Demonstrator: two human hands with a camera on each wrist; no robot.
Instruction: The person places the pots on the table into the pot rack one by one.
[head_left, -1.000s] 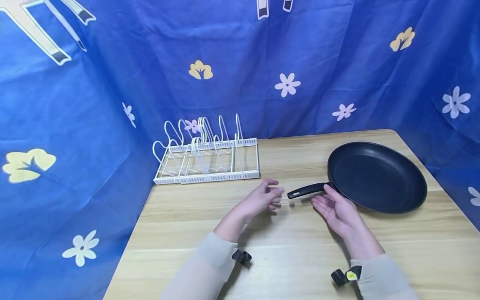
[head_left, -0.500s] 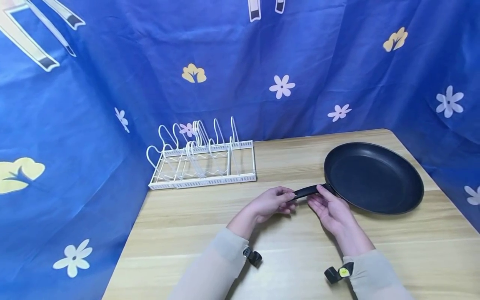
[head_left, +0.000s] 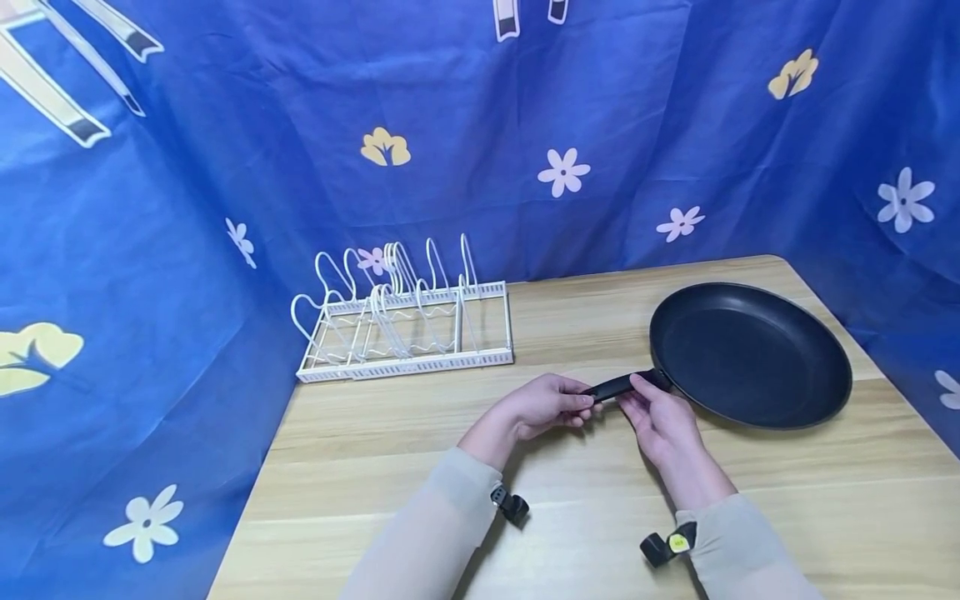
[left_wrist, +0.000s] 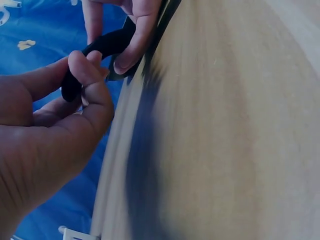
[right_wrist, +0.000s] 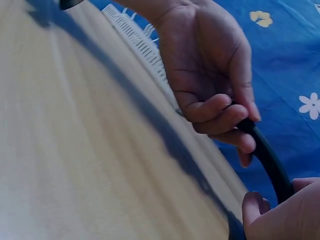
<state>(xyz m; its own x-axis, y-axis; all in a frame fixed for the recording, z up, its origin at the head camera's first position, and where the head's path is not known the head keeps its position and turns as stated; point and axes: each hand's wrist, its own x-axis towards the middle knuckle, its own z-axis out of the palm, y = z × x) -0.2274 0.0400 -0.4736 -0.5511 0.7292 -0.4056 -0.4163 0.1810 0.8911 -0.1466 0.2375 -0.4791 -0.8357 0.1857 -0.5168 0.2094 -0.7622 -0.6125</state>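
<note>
A black frying pan [head_left: 750, 354] lies on the right of the table, its handle [head_left: 613, 387] pointing left toward the middle. My left hand [head_left: 543, 407] pinches the handle's free end between thumb and curled fingers, as the left wrist view also shows. Closer to the pan's body, my right hand [head_left: 667, 425] grips the same handle, thumb on top and fingers below. In the right wrist view the handle [right_wrist: 270, 162] runs between my left hand [right_wrist: 207, 65] and my right hand [right_wrist: 290, 215], which is partly cut off by the frame.
A white wire rack [head_left: 405, 364] with several upright loops stands at the back left of the wooden table [head_left: 375, 433]. Blue flower-printed cloth [head_left: 465, 125] hangs behind the table and along both sides.
My left hand has moved right from beside the handle and taken hold of its free end. My right hand stays near the pan's body. The view has shifted slightly.
</note>
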